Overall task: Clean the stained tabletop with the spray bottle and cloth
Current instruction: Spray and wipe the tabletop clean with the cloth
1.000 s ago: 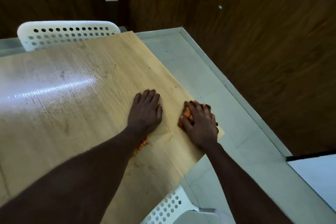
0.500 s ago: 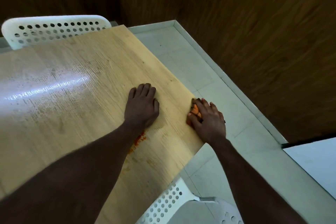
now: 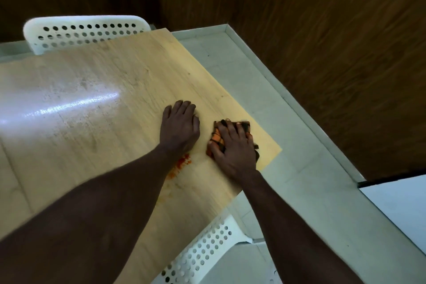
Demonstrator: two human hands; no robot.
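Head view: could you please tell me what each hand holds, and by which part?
The right hand grips the bunched cloth from above, fingers curled over its top, pressing it to the tabletop. The left hand lies flat, holding nothing.

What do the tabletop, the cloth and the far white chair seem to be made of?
The tabletop looks like wood or wood-look laminate, smooth and glossy: grain lines, bright glare. The cloth is soft woven fabric, orange-and-dark check, bunched. The far white chair is likely moulded plastic with rows of round holes.
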